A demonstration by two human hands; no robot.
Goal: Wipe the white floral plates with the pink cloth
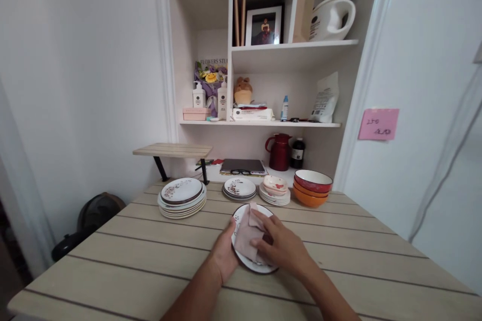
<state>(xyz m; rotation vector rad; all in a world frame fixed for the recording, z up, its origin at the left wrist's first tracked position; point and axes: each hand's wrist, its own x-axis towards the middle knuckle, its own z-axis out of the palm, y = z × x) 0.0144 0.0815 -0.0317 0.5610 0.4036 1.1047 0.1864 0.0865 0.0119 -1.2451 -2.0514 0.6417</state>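
A white plate (256, 267) with a dark rim and small printed pattern is tilted up in front of me, over the table. My left hand (226, 251) grips its left edge, with the thumb along the rim and the other fingers hidden beneath. On the plate's face lies a pale pink cloth (246, 236). My right hand (280, 243) presses this cloth against the plate, its fingers bent around the fabric. Just behind stands a short stack of similar patterned plates (239, 188).
On the slatted table (150, 261) stand a tall plate stack (183, 208) at left, small dishes (274, 194), and red and orange bowls (312, 190) at right. A small raised shelf (173, 150) is at back left. Behind are a red jug (279, 153), dark bottle (297, 154) and laptop (243, 166).
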